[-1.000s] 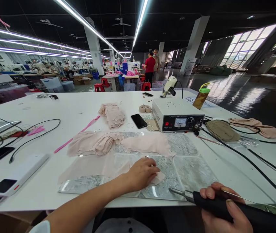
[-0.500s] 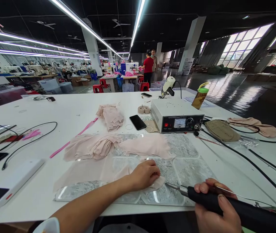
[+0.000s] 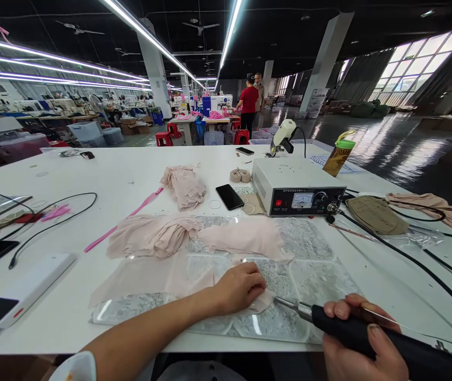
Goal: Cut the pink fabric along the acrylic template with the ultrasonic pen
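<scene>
My left hand point(image 3: 242, 288), fingers curled, presses down on a thin pale pink fabric piece point(image 3: 263, 301) lying on the glossy marbled board point(image 3: 317, 283). Whatever its fingertips pinch is hidden beneath the hand. My right hand point(image 3: 369, 336) is wrapped around the black handle of an ultrasonic cutter point(image 3: 341, 325). Its narrow metal tip touches or nearly touches the fabric's right edge, just beside my left hand. More sheer pink fabric point(image 3: 138, 280) spreads to the left under my forearm. Behind it lie two stacks of pink fabric pieces, a left stack point(image 3: 150, 235) and a right stack point(image 3: 244, 238).
A white control box point(image 3: 307, 201) with a meter stands behind the board, its black cable point(image 3: 400, 259) running right. Nearby are a phone point(image 3: 229, 197), another fabric pile point(image 3: 184, 188), a bottle point(image 3: 339, 157) and brown pieces point(image 3: 377, 215). A white device point(image 3: 25, 288) lies left. Two people stand farther back.
The view has shifted slightly, so most things sit a little farther right. Both hands keep nearly the same places, with the cutter's tip still at the fabric's edge.
</scene>
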Demonstrator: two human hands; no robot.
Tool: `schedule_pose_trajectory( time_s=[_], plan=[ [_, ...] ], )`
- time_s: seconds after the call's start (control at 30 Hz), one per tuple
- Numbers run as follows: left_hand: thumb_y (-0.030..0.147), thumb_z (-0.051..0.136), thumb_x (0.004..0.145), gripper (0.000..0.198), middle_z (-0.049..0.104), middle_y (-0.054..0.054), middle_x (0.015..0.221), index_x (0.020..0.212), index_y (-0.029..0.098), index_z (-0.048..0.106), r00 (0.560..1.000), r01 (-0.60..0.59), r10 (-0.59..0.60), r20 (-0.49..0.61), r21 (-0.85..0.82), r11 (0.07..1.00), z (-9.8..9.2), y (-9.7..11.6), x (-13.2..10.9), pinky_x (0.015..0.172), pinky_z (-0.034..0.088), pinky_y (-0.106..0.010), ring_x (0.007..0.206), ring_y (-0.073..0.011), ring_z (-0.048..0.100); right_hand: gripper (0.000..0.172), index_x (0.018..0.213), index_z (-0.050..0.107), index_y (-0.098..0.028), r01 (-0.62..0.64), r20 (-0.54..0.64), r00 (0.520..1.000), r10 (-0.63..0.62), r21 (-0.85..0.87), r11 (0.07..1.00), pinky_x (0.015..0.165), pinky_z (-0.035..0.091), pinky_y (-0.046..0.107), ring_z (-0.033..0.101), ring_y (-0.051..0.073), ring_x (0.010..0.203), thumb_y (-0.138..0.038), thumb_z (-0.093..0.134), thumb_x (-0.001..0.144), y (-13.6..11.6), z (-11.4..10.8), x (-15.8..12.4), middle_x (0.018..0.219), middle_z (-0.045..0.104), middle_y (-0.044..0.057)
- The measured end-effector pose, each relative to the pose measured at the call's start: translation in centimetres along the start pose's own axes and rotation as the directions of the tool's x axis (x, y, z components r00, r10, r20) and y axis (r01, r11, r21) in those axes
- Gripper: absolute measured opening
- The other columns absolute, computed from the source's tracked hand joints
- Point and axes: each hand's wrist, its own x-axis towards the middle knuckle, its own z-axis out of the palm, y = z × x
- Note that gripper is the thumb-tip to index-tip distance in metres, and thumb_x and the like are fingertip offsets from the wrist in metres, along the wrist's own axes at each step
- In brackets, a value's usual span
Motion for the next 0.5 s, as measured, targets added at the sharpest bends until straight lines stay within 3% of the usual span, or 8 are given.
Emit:
schedule_pose_trajectory(
  time_s=[0.17,0.33,0.5],
  plan=[
    [0.012,0.049,0.091,0.015,0.064,-0.007,0.106,0.096,0.015,0.063,0.980,-0.194,0.189,0.064,0.090,0.977,-1.0,0.0,-0.4,0.077,0.044,-0.028,0.088,-0.0166,0.058,0.015,0.070,0.057,-0.019,-0.019,0.024,1.000,0.020,-0.012,1.000,0.049,0.044,0.030,0.048,0.012,0.055,-0.024,0.052,0.056,-0.1,-0.2,0.1,0.074,0.055,0.000],
    [0.013,0.049,0.094,0.020,0.066,-0.006,0.099,0.111,0.014,0.059,0.924,-0.373,0.347,0.164,0.176,0.911,-1.6,-0.1,-0.4,0.072,0.041,-0.029,0.083,-0.0161,0.056,0.015,0.075,0.056,-0.020,-0.035,0.050,0.998,0.036,-0.002,0.999,0.050,0.045,0.032,0.048,0.012,0.056,-0.023,0.054,0.060,0.1,-0.7,0.3,0.077,0.054,0.000],
    [0.016,0.045,0.096,0.019,0.063,-0.006,0.091,0.111,0.013,0.057,0.913,-0.407,0.378,0.154,0.273,0.872,-1.5,-0.1,-0.5,0.067,0.038,-0.029,0.077,-0.0158,0.054,0.012,0.080,0.056,-0.021,0.022,0.176,0.984,-0.012,-0.054,0.998,0.051,0.045,0.034,0.049,0.014,0.058,-0.028,0.056,0.070,0.1,-1.2,0.2,0.078,0.052,0.001]
  ],
)
